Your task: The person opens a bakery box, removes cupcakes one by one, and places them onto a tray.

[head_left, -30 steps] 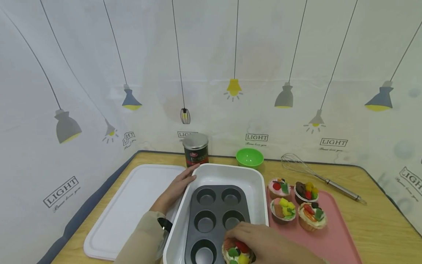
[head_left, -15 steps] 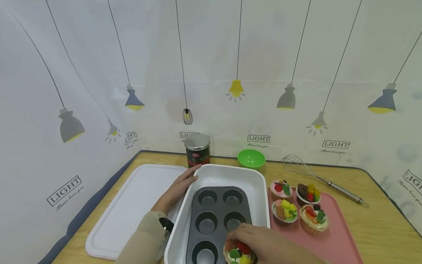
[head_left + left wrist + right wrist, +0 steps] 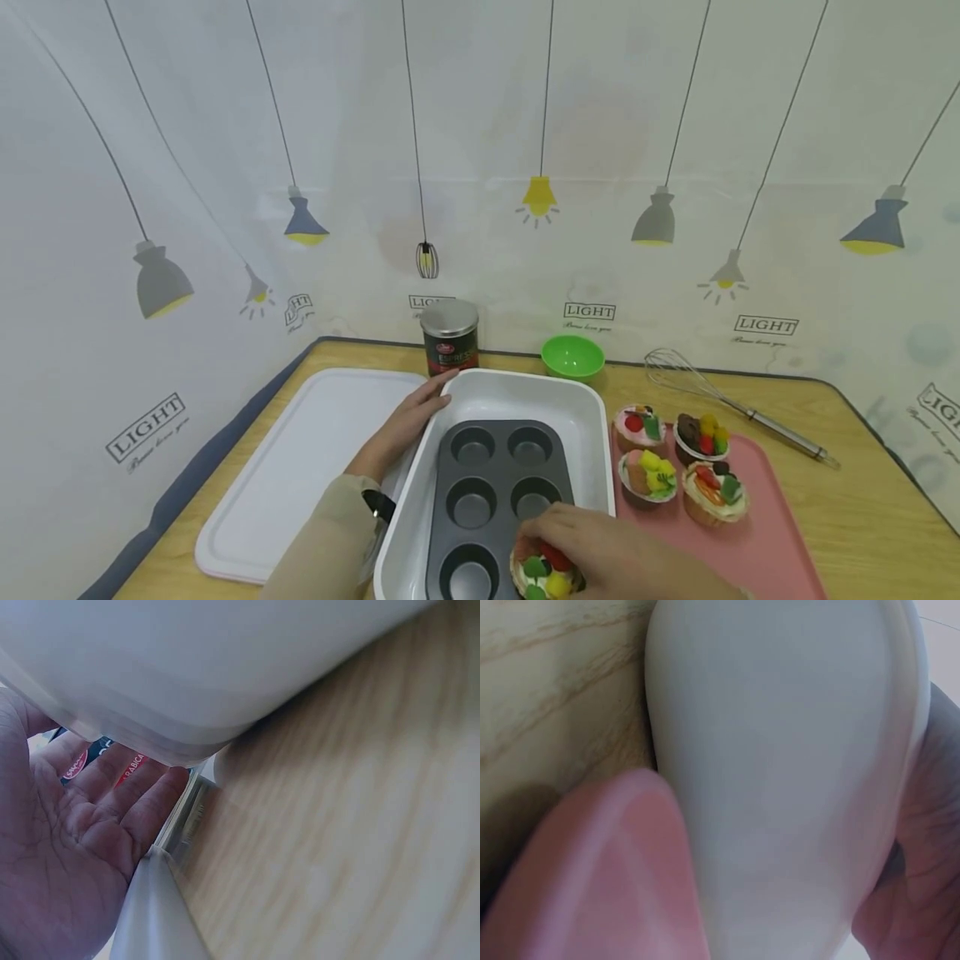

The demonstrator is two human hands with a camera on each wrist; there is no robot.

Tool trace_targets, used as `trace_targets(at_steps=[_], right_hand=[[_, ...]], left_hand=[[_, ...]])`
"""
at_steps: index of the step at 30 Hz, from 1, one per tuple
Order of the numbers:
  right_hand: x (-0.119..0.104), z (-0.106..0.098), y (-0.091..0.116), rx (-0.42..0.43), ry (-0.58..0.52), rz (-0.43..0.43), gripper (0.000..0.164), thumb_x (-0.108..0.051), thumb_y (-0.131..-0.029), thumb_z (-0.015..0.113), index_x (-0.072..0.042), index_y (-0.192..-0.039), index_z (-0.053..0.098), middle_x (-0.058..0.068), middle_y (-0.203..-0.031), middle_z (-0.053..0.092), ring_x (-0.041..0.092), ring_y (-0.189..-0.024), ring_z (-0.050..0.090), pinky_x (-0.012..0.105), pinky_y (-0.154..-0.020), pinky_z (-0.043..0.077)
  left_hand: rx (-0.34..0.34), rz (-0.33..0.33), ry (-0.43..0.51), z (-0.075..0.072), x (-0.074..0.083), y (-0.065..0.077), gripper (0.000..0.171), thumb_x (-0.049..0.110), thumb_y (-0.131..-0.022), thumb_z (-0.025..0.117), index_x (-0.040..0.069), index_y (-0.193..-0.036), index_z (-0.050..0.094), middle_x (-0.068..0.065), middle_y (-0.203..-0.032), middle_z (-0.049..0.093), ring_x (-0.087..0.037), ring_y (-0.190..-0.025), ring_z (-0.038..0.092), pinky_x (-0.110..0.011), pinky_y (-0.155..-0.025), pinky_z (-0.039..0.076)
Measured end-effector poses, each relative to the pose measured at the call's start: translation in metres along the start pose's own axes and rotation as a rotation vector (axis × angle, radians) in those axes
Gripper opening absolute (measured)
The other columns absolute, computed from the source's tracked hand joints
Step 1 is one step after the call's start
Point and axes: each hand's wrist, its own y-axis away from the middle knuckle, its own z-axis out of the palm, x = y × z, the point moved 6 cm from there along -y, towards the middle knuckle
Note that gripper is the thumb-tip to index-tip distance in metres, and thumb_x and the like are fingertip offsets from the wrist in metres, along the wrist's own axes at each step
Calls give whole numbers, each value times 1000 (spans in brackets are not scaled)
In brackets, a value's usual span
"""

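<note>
My right hand (image 3: 588,542) grips a cupcake (image 3: 538,575) topped with fruit-like pieces, at the lower right cup of a dark grey muffin pan (image 3: 501,492). How deep it sits there is hidden by the hand. The pan lies inside a deep white tray (image 3: 581,417). Along that tray's left rim rests my left hand (image 3: 401,429), thumb at the rim. Its fingers look nearly straight against the outer side in the left wrist view. Several other decorated cupcakes (image 3: 648,478) stand on a pink tray (image 3: 757,550) to the right.
Flat on the left is a white board (image 3: 300,475). Behind the white tray stand an espresso can (image 3: 450,337) and a green bowl (image 3: 572,358). A whisk (image 3: 780,427) lies at the back right. A printed curtain (image 3: 480,183) surrounds the wooden table (image 3: 892,492).
The head view has shifted slightly. Both hands stay nearly in place, and the cupcake in my right hand has hardly moved.
</note>
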Motion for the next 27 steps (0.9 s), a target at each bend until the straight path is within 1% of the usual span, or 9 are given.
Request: trace_targets(at_steps=[2, 5, 9, 11, 15, 18, 20, 23, 27], right_hand=[[1, 0, 1, -9, -4, 15, 59, -65, -87, 66, -34, -136, 52, -20, -117, 57, -1, -100, 56, 26, -84, 53], [2, 0, 1, -19, -42, 45, 58, -63, -87, 68, -35, -135, 52, -20, -117, 57, 0, -100, 56, 26, -83, 54], [3, 0, 0, -16, -105, 88, 58, -60, -85, 72, -37, -134, 53, -21, -116, 58, 1, -99, 57, 25, -83, 54], [4, 0, 0, -11, -113, 96, 59, -61, -84, 73, -37, -134, 53, -21, -116, 58, 1, -99, 58, 25, -83, 54], [5, 1, 0, -6, -119, 85, 58, -60, -85, 72, -37, -134, 53, -21, -117, 58, 1, -100, 58, 25, -83, 54], [5, 2, 0, -11, -131, 81, 57, -59, -86, 72, -36, -134, 52, -19, -117, 58, 2, -100, 58, 25, -83, 54], [5, 2, 1, -6, -147, 76, 56, -58, -86, 72, -36, -134, 52, -18, -117, 58, 2, -100, 58, 25, -82, 54], [4, 0, 2, 35, -148, 36, 54, -55, -88, 73, -34, -134, 52, -17, -118, 58, 3, -101, 58, 24, -82, 53], [1, -3, 2, 106, -124, -46, 52, -49, -89, 73, -32, -134, 53, -17, -120, 59, 5, -104, 59, 25, -84, 53]], left_hand=[[6, 2, -5, 0, 1, 0, 50, 37, -105, 52, 34, -154, 42, -1, -160, 36, -28, -144, 35, -56, -114, 29], [9, 24, -14, 0, 3, 1, 50, 34, -105, 52, 31, -154, 42, -2, -160, 36, -29, -145, 35, -56, -113, 30], [4, 28, 3, 0, 4, 1, 51, 33, -105, 53, 30, -155, 42, -2, -160, 37, -28, -144, 35, -54, -113, 31], [4, 23, 12, 0, 2, 0, 51, 34, -105, 54, 31, -154, 42, -1, -159, 37, -27, -144, 36, -53, -113, 32], [3, 15, 14, 0, 0, 0, 52, 36, -105, 53, 31, -155, 41, -1, -160, 37, -28, -144, 36, -55, -113, 31], [3, 24, 3, 0, 1, 1, 52, 34, -105, 53, 29, -155, 41, -2, -160, 36, -29, -144, 35, -55, -113, 30], [4, 23, -3, 0, 2, 1, 51, 33, -105, 53, 30, -155, 42, -1, -160, 36, -27, -146, 33, -55, -115, 29], [-1, 14, 1, 1, 3, 2, 50, 34, -106, 51, 33, -155, 41, 1, -162, 33, -26, -148, 29, -56, -116, 25], [7, -4, 0, 0, 2, 3, 49, 35, -105, 50, 36, -153, 42, 2, -163, 30, -25, -151, 23, -57, -118, 21]])
